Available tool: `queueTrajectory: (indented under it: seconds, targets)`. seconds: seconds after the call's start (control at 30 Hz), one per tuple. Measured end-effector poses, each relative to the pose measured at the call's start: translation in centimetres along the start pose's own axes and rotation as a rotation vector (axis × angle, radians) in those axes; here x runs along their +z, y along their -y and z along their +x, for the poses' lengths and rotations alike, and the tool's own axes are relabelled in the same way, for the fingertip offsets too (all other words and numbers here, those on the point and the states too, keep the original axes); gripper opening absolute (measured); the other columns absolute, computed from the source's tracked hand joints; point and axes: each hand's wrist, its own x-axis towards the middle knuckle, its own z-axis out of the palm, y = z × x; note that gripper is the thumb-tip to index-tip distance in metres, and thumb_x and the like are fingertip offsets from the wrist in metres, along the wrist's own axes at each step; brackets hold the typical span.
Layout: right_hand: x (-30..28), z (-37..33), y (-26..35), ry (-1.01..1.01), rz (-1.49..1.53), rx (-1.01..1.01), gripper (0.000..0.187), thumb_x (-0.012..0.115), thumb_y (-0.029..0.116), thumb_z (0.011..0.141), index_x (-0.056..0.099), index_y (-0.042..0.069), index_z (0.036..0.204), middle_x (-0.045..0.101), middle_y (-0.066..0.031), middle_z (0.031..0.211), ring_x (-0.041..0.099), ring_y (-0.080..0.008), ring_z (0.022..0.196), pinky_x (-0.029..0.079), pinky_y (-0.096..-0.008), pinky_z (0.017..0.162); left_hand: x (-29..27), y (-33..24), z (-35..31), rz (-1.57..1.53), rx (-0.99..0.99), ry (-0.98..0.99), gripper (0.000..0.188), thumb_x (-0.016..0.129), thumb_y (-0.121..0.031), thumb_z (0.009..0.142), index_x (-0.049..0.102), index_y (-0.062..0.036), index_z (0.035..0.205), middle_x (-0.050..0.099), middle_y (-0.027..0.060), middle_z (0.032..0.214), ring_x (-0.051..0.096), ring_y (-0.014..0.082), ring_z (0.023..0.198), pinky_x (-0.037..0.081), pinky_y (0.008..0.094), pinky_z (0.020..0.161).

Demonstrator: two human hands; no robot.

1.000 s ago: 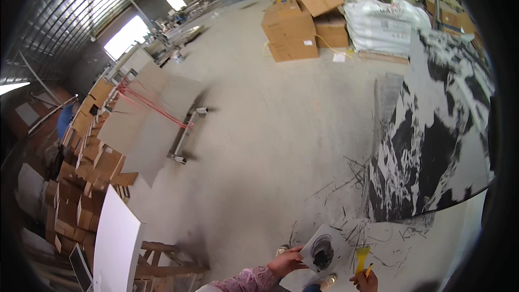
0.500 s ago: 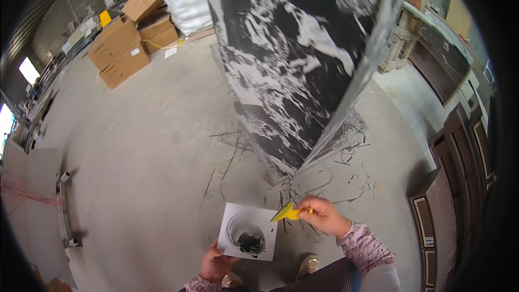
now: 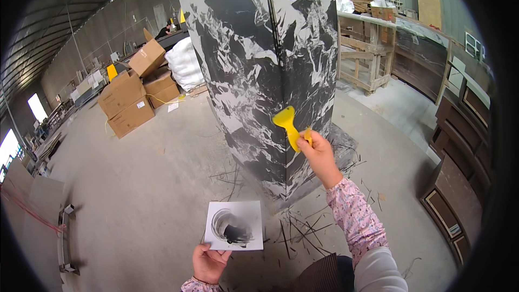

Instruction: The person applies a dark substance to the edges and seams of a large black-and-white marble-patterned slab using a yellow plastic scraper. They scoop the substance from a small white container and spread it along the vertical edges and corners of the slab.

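A yellow plastic scraper (image 3: 286,124) is pinched in my right hand (image 3: 319,157), its wide blade pointing up. It is in front of the vertical corner of a tall block clad in black-and-white marbled panels (image 3: 238,75); whether blade and panel touch, I cannot tell. A second small yellow piece pokes up between my fingers. My left hand (image 3: 209,263) grips the lower edge of a white square board (image 3: 254,209), held low and left of the corner. Black paste (image 3: 236,232) is smeared across the board's middle with grey swirls around it.
Thin dark strips (image 3: 303,232) litter the floor at the block's foot. Cardboard boxes (image 3: 127,111) and a white wrapped bundle (image 3: 185,65) stand at the back left. Brown panelled cabinets (image 3: 451,184) line the right, with a wooden trestle (image 3: 373,54) behind. A distant person (image 3: 164,31) leans at the back.
My right hand has lifted the scraper from beside the board up to the block's corner. The view has tilted up, showing both marbled faces. The board stays in my left hand.
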Motion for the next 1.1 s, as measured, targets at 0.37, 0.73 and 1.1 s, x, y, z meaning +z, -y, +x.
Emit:
queueTrajectory:
  seconds: [0.37,0.73,1.1]
  targets:
    - [1.8,2.1,-0.7,-0.036,-0.007,-0.005,0.021,0.065,0.018,0.097,0.064,0.001,0.109,0.061,0.0037,0.093,0.054,-0.0041,0.085,0.045,-0.0217,0.077,0.5,0.5,-1.3,0.027,0.011,-0.008,0.046,0.056,-0.014,0.082,0.058,-0.0042,0.126,0.066,0.0113,0.125,0.063,0.0317,0.115,0.048,0.0504,0.103]
    - [-0.9,-1.0,-6.5,-0.1,-0.113,0.081,0.022,0.068,0.018,0.095,0.066,0.0,0.106,0.062,0.003,0.086,0.053,-0.0049,0.078,0.045,-0.023,0.071,-0.3,0.2,-1.0,0.076,0.026,-0.042,0.048,0.054,-0.02,0.082,0.058,-0.0027,0.127,0.067,0.0112,0.122,0.064,0.0295,0.112,0.052,0.0459,0.098]
    - [-5.1,-7.9,-10.8,-0.096,-0.304,0.207,0.021,0.068,0.016,0.093,0.066,0.0,0.106,0.063,0.0003,0.082,0.056,-0.0067,0.075,0.047,-0.0242,0.067,-0.8,0.0,-0.3,0.076,0.003,-0.041,0.049,0.055,-0.019,0.081,0.057,-0.0025,0.128,0.067,0.0116,0.122,0.063,0.0299,0.113,0.05,0.047,0.101]
